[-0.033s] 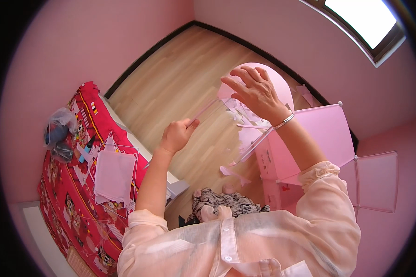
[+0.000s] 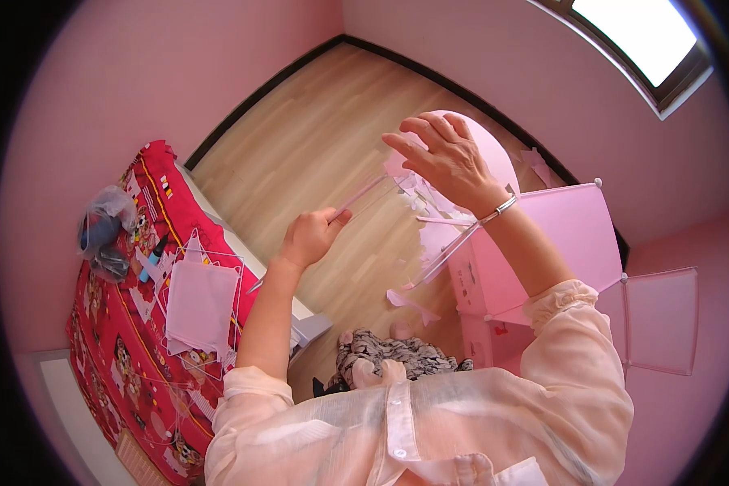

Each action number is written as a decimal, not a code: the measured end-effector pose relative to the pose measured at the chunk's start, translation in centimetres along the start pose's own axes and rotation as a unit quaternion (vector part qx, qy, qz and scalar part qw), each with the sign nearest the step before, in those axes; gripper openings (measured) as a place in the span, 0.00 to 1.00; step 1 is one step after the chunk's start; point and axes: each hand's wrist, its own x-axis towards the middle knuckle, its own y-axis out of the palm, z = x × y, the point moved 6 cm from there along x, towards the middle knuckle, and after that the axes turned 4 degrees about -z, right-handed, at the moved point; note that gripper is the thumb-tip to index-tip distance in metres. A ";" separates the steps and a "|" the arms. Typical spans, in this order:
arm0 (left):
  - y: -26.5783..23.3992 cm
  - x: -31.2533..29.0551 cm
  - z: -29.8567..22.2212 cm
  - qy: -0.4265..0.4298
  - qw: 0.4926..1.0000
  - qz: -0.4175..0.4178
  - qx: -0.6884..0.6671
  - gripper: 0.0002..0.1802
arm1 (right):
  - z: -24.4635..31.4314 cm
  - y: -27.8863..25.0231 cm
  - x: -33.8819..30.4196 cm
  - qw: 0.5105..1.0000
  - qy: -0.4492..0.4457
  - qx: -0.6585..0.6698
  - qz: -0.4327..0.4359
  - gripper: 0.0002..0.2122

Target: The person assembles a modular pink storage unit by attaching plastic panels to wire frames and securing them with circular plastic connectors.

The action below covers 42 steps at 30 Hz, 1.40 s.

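Observation:
My left hand (image 2: 310,238) is closed around one side of a thin, pale wire frame (image 2: 363,193) with a strip of pink along it. The frame reaches away toward my right hand (image 2: 449,158), which is raised with its fingers spread and bent. Nothing shows in its grip, though the palm side is hidden. Below the right wrist, more pale bars (image 2: 454,247) slant down. Under the right hand lie torn pink and white scraps (image 2: 433,243) and a rounded pink object (image 2: 494,150). A grey pointed tip (image 2: 256,285) shows beside my left forearm.
Pink panel cubes (image 2: 571,227) with white corner joints stand at the right, one panel (image 2: 662,322) swung outward. On the left, a bed with a red patterned cover (image 2: 113,324) bears stacked pink sheets (image 2: 198,304), wire frames and a plastic bag (image 2: 105,227). Pink walls enclose the wooden floor (image 2: 300,130).

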 end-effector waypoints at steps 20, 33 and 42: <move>-1.7 -10.6 5.4 -0.085 0.967 0.221 -0.096 0.22 | 2.4 3.8 -5.9 0.944 -0.078 0.249 0.201 0.03; -0.2 -12.4 7.7 -0.137 0.973 0.143 -0.117 0.24 | 2.4 5.1 -5.0 0.959 0.033 0.197 0.202 0.09; 0.2 -9.9 4.2 -0.069 0.995 0.045 0.048 0.22 | 5.4 5.0 -3.2 0.953 -0.020 0.231 0.196 0.11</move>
